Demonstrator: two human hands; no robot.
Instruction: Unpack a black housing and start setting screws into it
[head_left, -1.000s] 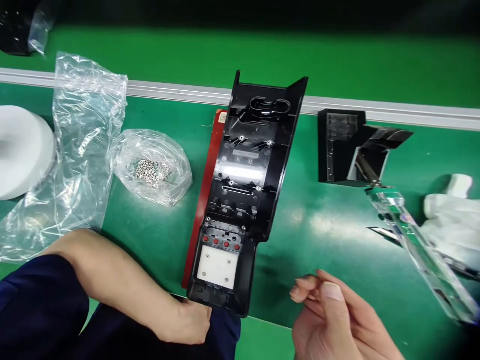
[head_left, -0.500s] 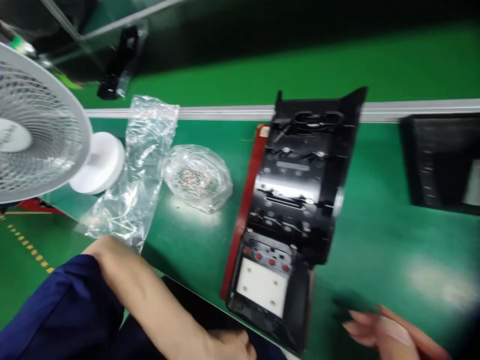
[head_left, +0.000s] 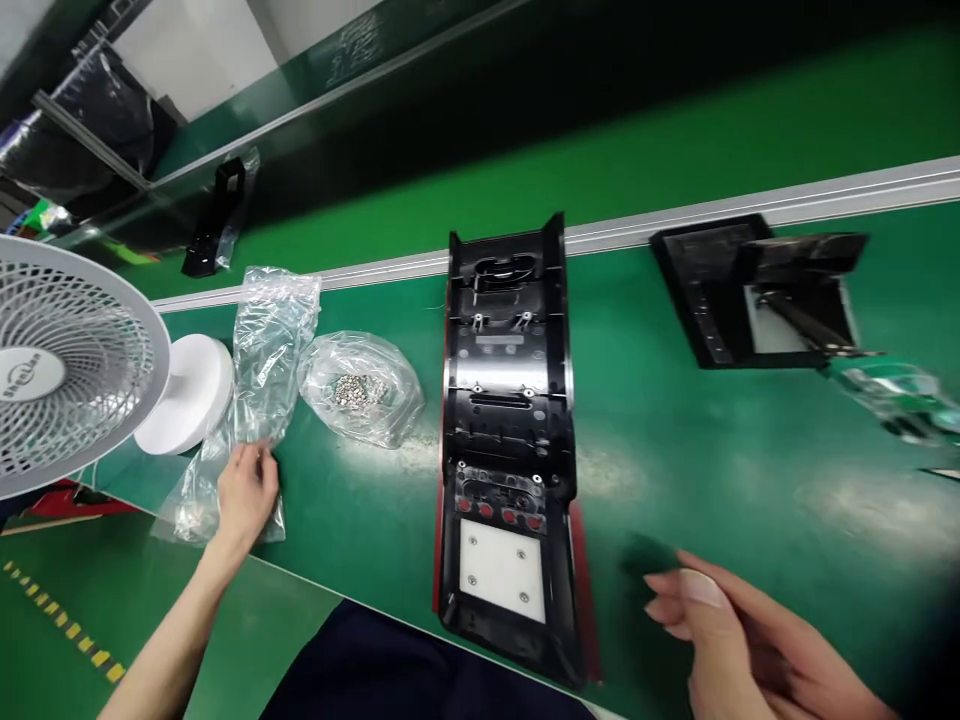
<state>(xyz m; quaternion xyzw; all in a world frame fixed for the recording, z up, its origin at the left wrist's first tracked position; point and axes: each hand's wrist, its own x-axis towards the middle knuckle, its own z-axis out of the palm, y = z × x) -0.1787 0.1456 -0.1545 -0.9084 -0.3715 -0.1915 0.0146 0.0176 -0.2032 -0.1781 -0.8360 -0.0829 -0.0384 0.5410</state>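
My left hand (head_left: 246, 490) is on a long clear plastic bag (head_left: 274, 340) at the bench's left, its fingers bent and closed on the film. Beside it lies a rounder clear bag of small metal screws (head_left: 358, 392). In the middle stands a long black plastic housing (head_left: 501, 430), inner side up, with screw posts and a white plate (head_left: 501, 568) fixed by screws. Red edging shows along its sides. My right hand (head_left: 750, 640) hovers over the bench right of the housing, fingers loosely bent, nothing visible in them.
A white fan (head_left: 82, 370) stands at the left edge. At the right are a black frame-like part (head_left: 705, 290) and a blurred green-and-metal tool (head_left: 892, 395). Another black part (head_left: 214, 215) lies beyond the metal rail (head_left: 382, 270).
My left hand has moved from the bench's front edge leftward onto the long plastic bag. My right hand stays near the housing. The view has shifted, bringing the green-and-metal tool into sight.
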